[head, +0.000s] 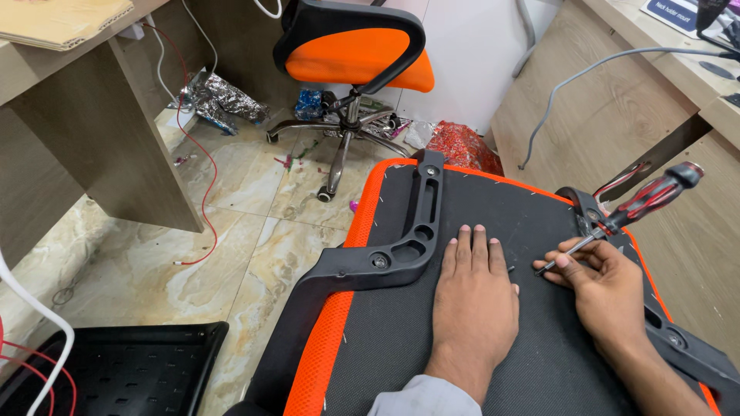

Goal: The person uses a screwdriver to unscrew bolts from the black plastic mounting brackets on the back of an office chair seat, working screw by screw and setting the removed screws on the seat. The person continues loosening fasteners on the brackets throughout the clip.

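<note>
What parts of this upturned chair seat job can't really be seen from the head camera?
- Screwdriver tip: too small, and partly covered by the right hand, so what it touches is unclear.
- Seat underside: near part cut off by the bottom edge.
- Right armrest bracket: partly behind the right hand and wrist.
- Fabric beneath the left hand: covered by the flat palm.

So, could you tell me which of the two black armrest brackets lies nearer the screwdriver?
The right-edge bracket, beside the red-and-black screwdriver in the right hand; the other bracket lies beyond the left hand.
</note>
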